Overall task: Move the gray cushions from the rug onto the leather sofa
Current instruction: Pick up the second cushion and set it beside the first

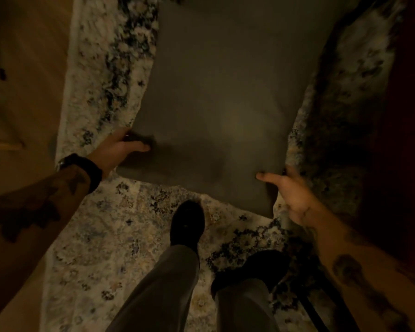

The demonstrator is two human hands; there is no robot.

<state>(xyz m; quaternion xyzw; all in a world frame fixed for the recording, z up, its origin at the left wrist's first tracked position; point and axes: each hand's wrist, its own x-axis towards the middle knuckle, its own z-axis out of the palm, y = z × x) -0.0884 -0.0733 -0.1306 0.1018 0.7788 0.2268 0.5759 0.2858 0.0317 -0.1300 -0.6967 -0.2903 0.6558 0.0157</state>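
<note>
Gray cushion (225, 92) gripped by left hand (120, 152) and right hand (290, 195), patterned rug (101, 236) beneath, shoes (187, 224) close behind

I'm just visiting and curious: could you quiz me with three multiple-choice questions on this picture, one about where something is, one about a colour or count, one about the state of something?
1. Where does the gray cushion lie?
A. on the patterned rug
B. on a table
C. on a bed

2. How many hands grip the cushion?
A. none
B. one
C. two

3. How is the watch placed?
A. lying on the rug
B. worn on the left wrist
C. resting on the cushion

Answers:
1 A, rug pattern shows along three sides of the cushion.
2 C, the left hand and the right hand each clasp a near corner.
3 B, its dark band circles the left wrist.
</note>
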